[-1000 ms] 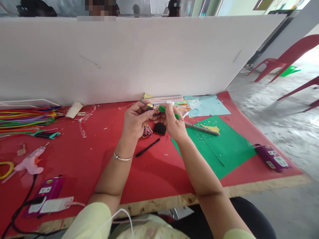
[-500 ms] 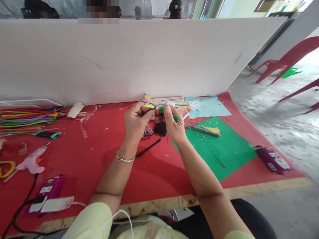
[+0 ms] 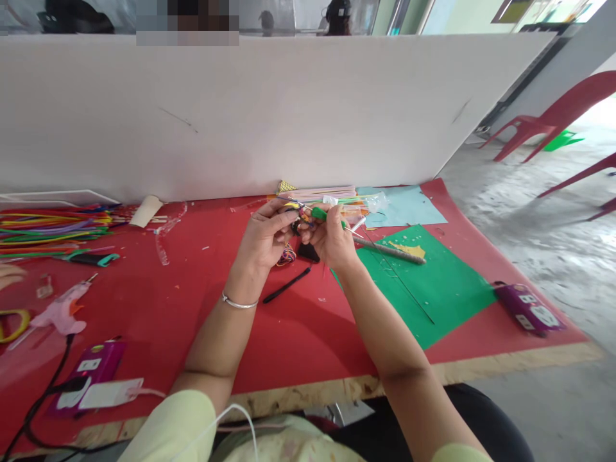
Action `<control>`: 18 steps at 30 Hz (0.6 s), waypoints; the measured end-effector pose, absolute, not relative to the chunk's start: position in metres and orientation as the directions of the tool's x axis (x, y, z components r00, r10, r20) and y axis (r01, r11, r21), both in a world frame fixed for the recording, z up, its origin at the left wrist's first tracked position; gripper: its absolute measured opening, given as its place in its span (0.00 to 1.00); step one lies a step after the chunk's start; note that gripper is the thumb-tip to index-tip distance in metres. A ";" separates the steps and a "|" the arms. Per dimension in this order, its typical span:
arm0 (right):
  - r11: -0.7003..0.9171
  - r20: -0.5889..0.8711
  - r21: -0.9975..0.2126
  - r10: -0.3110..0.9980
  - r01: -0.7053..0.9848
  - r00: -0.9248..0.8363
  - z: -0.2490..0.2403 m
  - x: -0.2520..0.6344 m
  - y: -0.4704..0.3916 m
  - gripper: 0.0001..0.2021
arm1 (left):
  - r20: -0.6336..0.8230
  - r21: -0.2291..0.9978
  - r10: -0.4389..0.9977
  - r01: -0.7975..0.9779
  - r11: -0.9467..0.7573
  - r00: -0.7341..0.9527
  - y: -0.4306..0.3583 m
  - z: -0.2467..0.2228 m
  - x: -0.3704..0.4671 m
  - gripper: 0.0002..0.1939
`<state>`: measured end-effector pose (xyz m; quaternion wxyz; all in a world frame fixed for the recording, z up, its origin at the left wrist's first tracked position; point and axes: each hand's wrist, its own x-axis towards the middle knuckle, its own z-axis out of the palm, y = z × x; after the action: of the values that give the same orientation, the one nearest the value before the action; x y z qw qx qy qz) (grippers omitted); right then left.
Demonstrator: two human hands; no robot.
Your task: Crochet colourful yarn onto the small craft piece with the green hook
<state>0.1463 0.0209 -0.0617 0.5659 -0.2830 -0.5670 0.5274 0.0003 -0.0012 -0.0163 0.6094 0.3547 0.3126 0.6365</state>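
Both hands meet above the back middle of the red table. My left hand (image 3: 262, 240) pinches a small dark and multicoloured piece of yarn work (image 3: 299, 223); its exact shape is too small to tell. My right hand (image 3: 334, 239) is closed round a green-handled tool (image 3: 319, 213), whose thin metal tip points left at the yarn piece. Below the hands, a ball of multicoloured yarn (image 3: 287, 255) lies beside a black object (image 3: 308, 252). A black pen-like stick (image 3: 287, 285) rests nearer to me.
A white partition (image 3: 289, 115) stands behind the table. Right: green sheet (image 3: 423, 282), grey rod (image 3: 397, 251), purple box (image 3: 528, 309). Left: pipe cleaners (image 3: 52, 228), glue gun (image 3: 62, 308), yellow scissors (image 3: 17, 326), cables. Another person's hand (image 3: 10, 274) shows at the left edge.
My left hand has moved slightly right and down, and my right hand has turned a little with the green-handled tool. Another person's hand has come in at the left edge.
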 end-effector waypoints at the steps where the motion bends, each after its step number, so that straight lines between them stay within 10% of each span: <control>1: 0.227 0.305 -0.912 0.933 -0.343 -0.191 -0.061 0.146 0.021 0.42 | 0.070 0.836 0.998 -0.546 -0.057 0.003 -0.001 -0.017 -0.001 0.20; 6: -0.007 0.134 -0.896 0.949 -0.444 -0.286 -0.057 0.150 0.023 0.40 | 0.070 0.855 0.997 -0.516 -0.042 0.035 -0.001 -0.015 -0.005 0.18; 18: -0.016 0.154 -0.915 0.910 -0.403 -0.385 -0.055 0.174 0.026 0.33 | 0.149 0.926 0.989 -0.352 -0.137 0.006 -0.004 -0.014 -0.009 0.14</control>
<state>0.1741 0.0265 -0.0547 0.4929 -0.2539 -0.4989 0.6660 -0.0095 -0.0039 -0.0141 0.5513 0.4462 0.3571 0.6078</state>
